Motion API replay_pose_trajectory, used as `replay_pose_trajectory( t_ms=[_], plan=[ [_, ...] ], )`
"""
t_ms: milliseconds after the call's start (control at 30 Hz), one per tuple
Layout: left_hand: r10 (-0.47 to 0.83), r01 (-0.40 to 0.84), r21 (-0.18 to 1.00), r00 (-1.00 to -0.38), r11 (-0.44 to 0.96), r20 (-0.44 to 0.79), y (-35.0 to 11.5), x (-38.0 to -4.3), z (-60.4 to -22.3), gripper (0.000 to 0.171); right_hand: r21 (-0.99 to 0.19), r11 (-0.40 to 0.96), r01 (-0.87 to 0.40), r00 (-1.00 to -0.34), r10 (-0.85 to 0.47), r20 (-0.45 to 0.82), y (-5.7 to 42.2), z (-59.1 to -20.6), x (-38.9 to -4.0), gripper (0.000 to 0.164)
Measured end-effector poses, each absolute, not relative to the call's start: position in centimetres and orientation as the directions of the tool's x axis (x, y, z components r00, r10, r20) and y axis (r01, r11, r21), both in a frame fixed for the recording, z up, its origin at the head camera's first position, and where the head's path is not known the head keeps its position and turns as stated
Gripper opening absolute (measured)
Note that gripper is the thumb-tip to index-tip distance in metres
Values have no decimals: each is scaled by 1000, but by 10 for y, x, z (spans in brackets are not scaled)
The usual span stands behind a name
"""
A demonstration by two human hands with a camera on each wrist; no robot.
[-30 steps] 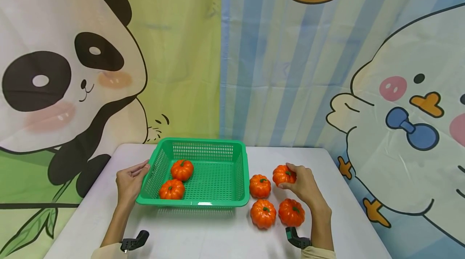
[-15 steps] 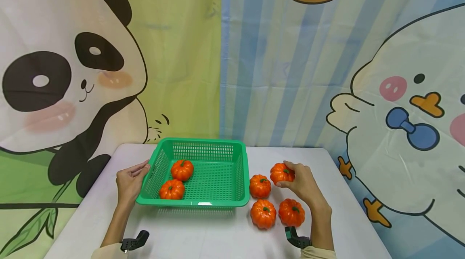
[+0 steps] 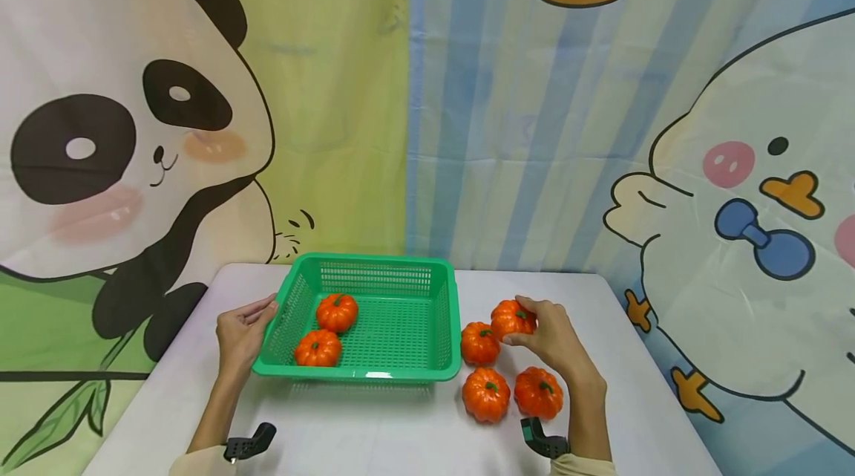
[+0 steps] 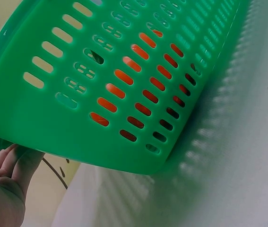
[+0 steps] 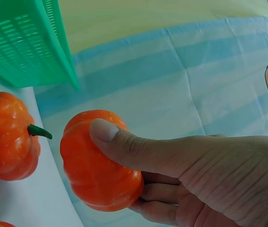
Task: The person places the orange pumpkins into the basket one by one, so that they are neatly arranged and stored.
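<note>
A green plastic basket (image 3: 390,372) stands on the white table, with two orange toy pumpkins (image 3: 337,313) inside its left half. At its left rim, my left hand (image 3: 240,335) grips the edge, and the left wrist view shows the fingers (image 4: 16,165) at the basket corner. To the basket's right, my right hand (image 3: 551,331) holds another orange pumpkin (image 5: 98,165) between thumb and fingers. That pumpkin appears raised off the table in the right wrist view. Close by are a pumpkin (image 3: 479,344) beside the basket and two nearer ones (image 3: 486,394).
The white table (image 3: 374,439) ends at a cloth backdrop (image 3: 494,127) printed with a panda and a chick. Black wrist straps (image 3: 250,442) with cameras sit on both forearms.
My right hand has moved slightly left with its pumpkin, toward the basket. The left hand stays on the rim, and the other pumpkins keep their places.
</note>
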State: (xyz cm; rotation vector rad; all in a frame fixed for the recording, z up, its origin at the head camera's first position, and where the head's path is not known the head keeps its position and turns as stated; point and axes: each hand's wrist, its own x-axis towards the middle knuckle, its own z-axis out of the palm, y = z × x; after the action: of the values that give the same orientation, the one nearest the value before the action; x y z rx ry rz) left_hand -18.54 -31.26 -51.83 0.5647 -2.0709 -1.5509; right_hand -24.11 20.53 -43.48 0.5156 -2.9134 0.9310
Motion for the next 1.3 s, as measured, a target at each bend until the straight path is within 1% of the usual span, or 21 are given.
replay_pose_trajectory(
  t_ms=[533, 900, 1100, 1300],
  plan=[
    [-583, -43, 957, -800, 288, 140, -311, -188, -519, 36, -544, 744, -388, -919, -359, 164, 189, -419, -240, 74],
    [-585, -46, 956, -799, 291, 139, -312, -188, -517, 36, -567, 693, -446, -889, -416, 191, 166, -412, -237, 73],
    [-592, -49, 956, -794, 288, 137, -313, -187, -519, 35, -572, 694, -438, -890, -422, 170, 156, -411, -235, 72],
    [-591, -49, 958, -795, 284, 134, -313, -186, -519, 36, -586, 675, -447, -884, -432, 177, 145, -411, -232, 72]
  ],
)
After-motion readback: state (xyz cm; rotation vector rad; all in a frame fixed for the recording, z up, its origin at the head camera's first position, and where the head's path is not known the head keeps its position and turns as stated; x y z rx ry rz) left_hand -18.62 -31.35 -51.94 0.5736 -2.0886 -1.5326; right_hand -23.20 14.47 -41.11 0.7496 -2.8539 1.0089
